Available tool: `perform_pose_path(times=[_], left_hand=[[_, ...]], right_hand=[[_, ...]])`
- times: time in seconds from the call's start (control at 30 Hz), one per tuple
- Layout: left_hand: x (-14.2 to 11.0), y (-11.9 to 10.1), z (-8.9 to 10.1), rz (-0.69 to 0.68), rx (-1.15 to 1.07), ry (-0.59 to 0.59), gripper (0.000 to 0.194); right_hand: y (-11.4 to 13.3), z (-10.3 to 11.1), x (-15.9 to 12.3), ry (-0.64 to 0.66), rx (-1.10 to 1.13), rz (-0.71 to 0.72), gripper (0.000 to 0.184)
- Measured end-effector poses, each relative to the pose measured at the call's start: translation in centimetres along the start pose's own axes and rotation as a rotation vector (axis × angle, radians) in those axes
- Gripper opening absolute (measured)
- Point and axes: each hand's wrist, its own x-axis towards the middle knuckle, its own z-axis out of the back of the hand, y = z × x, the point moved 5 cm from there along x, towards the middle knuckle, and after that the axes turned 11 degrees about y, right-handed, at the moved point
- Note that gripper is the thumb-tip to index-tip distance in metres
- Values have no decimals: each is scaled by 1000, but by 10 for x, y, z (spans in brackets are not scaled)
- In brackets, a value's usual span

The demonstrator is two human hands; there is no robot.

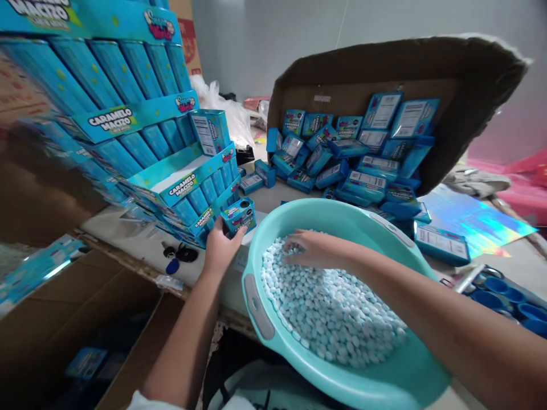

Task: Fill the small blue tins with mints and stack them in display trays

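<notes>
My left hand (223,244) grips a small blue candy box (240,216) beside the basin's left rim, with thumb and fingers around its lower side. Inside the large turquoise basin (307,212), my right hand (314,249) reaches over a heap of small pale blue and white candies (329,307). Its fingers are bent down at the candies' surface, and whether any are between them I cannot make out. Left of the basin rises a stack of display trays (179,185) filled with upright blue boxes. One box (210,132) stands by itself in an upper tray.
Behind the basin, a tipped cardboard carton (342,68) spills many blue boxes (363,185) onto the table. Blue cylindrical pieces (496,293) lie at the right edge. An open carton (85,296) is at lower left. Small black items (186,253) rest near the table edge.
</notes>
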Motion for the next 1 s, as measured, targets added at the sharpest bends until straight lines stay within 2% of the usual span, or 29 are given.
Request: perform_pose_path(times=[0.1, 0.23, 0.33, 0.43, 0.7, 0.77, 0.83, 0.9, 1.0], left_hand=[[1, 1, -1, -29, -1, -4, 51], [-1, -7, 2, -100, 23, -25, 42], [-7, -17, 10, -177, 60, -116, 42], [-9, -21, 15, -186, 63, -196, 39], [1, -10, 2, -85, -25, -71, 38], [2, -8, -1, -64, -38, -48, 42], [1, -7, -2, -46, -48, -43, 54], [-5, -11, 6, -82, -70, -108, 61], [-35, -26, 35, -313, -107, -384, 38]], right_hand=[[-1, -1, 1, 2, -3, 7, 46], [-4, -3, 5, 33, 6, 22, 46], [-6, -4, 8, 53, 19, 35, 46], [-6, -3, 8, 44, 26, 38, 47], [10, 9, -10, -55, 5, 48, 18], [12, 9, -11, -73, 4, 44, 13], [12, 9, -11, -86, 11, 44, 10], [13, 10, -11, -101, 23, 45, 6], [9, 17, -14, -136, 53, 38, 8]])
